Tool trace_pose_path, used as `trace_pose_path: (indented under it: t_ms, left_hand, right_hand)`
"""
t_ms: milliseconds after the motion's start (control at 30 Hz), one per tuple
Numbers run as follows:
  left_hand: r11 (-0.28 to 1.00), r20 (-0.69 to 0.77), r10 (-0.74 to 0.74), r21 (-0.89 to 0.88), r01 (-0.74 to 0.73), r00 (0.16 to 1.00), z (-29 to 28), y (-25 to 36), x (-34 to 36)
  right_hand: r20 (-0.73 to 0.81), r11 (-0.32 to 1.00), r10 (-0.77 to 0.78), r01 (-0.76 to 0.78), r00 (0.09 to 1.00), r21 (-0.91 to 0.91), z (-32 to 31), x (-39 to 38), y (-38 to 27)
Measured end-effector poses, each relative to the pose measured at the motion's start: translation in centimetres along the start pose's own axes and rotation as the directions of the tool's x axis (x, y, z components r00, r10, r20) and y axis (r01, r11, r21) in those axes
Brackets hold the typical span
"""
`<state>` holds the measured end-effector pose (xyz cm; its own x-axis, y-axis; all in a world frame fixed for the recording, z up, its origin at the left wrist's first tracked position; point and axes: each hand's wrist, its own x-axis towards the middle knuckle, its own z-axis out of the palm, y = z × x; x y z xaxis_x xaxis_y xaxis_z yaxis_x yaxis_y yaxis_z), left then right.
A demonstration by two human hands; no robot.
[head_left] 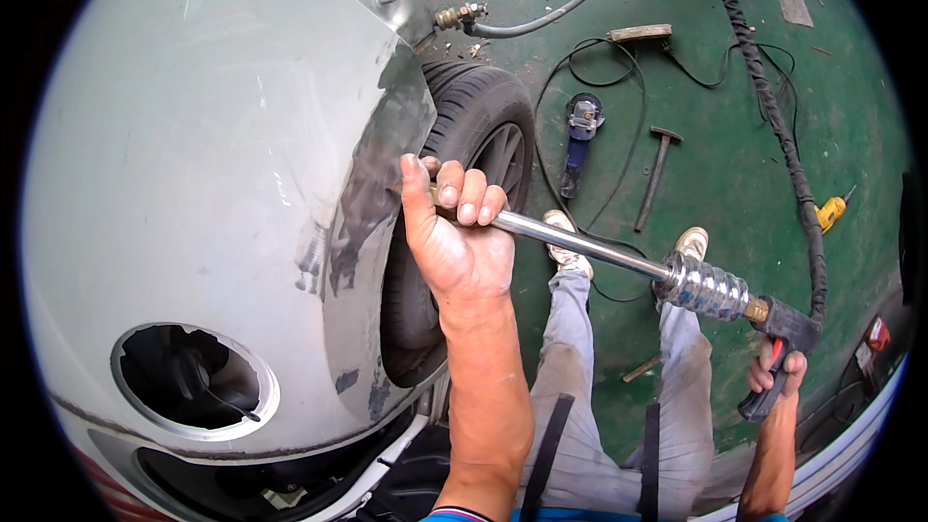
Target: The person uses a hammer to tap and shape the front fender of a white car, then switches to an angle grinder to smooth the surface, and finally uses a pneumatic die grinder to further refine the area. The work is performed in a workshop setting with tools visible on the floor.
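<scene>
A slide-hammer dent puller [585,246] with a chrome rod, a ribbed metal weight [709,287] and a black pistol grip [788,329] slants across the view. My left hand [464,242] curls its fingers round the rod's front end, its thumb stretched along the edge of the wheel arch. The rod's tip is hidden behind that hand. My right hand [776,377] is wrapped round the pistol grip, beside a red trigger. The pale grey car panel [193,184] has a bare, sanded patch [367,193] at the arch, close to my left thumb.
Behind my left hand is the car's wheel [483,116]. A thick wrapped cable [773,116] runs to the grip. On the green floor lie an angle grinder [580,140], a hammer [657,174], a yellow tool [831,212] and a hose [551,19]. The panel has a round opening [198,377].
</scene>
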<state>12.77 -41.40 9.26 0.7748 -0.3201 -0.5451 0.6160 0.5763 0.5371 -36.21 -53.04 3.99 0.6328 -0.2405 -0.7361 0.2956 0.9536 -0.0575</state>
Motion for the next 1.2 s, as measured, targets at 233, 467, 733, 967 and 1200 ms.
trace_pose_path:
  t_ms: [233,467,733,967,1200]
  left_hand:
    - [1.000,0.104,-0.011,-0.027,0.014,0.995,-0.9,0.0,-0.1]
    - [0.869,0.022,-0.228,0.456,0.193,0.973,-2.0,-15.1,-11.6]
    - [0.962,0.018,-0.204,0.190,0.196,0.979,-1.0,-14.0,-9.6]
    - [0.860,0.104,-0.106,0.509,0.039,0.989,-1.9,-12.8,-9.0]
    - [0.978,-0.169,0.022,0.209,0.013,0.985,1.8,0.1,-1.6]
  right_hand:
    - [-0.019,0.999,0.038,-0.038,0.999,-0.010,-0.2,-0.3,-0.5]
    - [-0.027,0.998,0.055,-0.055,0.998,0.008,0.2,0.3,-0.3]
    - [0.001,0.999,0.049,-0.049,0.999,0.001,0.2,0.3,-0.7]
    - [-0.045,0.999,0.044,-0.043,0.998,0.015,0.5,0.4,-0.6]
    - [-0.011,0.999,0.030,-0.031,0.999,-0.042,-0.4,0.5,-0.5]
